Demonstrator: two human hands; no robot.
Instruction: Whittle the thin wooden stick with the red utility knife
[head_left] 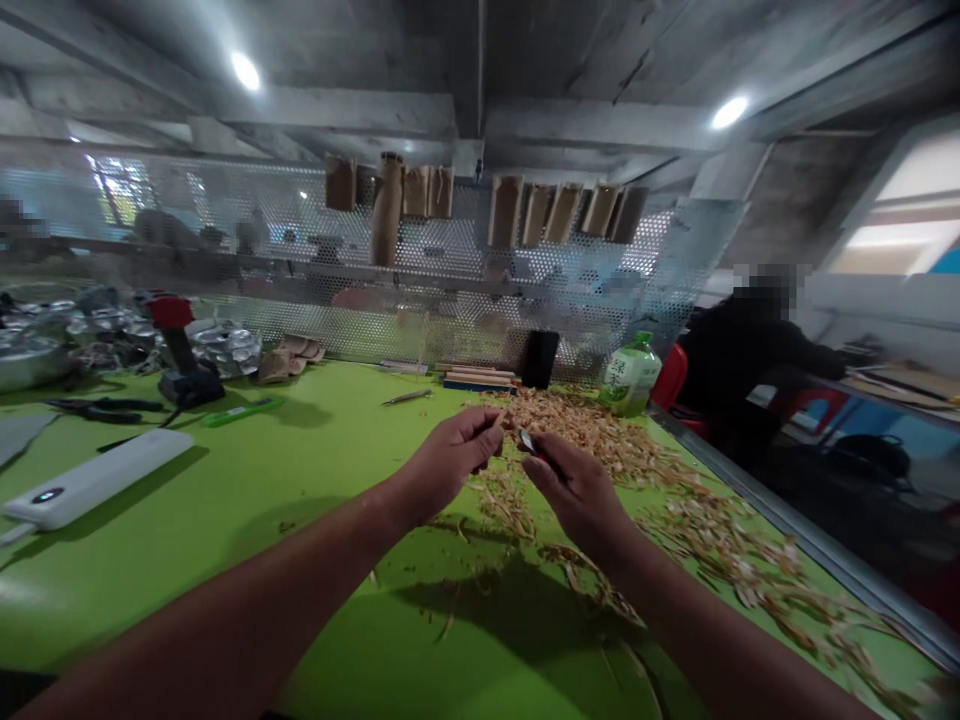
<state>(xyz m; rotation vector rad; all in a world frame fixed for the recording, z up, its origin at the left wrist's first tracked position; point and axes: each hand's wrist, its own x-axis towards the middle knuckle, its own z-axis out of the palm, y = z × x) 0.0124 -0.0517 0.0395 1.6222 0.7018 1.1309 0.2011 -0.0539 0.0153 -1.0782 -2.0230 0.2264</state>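
My left hand (457, 448) is closed in a pinch on a small light wooden piece (498, 419), most of it hidden by the fingers. Close on its right, my right hand (576, 488) wraps round the dark and red handle of a knife (526, 439). The short blade points toward the wooden piece; whether they touch I cannot tell. Beneath and behind both hands, curled wood shavings (600, 428) spread over the green table (315, 480). Just beyond my left hand lies a thin metal pen-like tool (407, 397).
Behind my hands stand a bundle of wooden strips (478, 373), a black slab (541, 358) and a green bottle (631, 375). Leftward lie a cordless drill (180, 350), pliers (105, 408), a green cutter (241, 411) and a white device (105, 478). A person (750, 350) sits at right.
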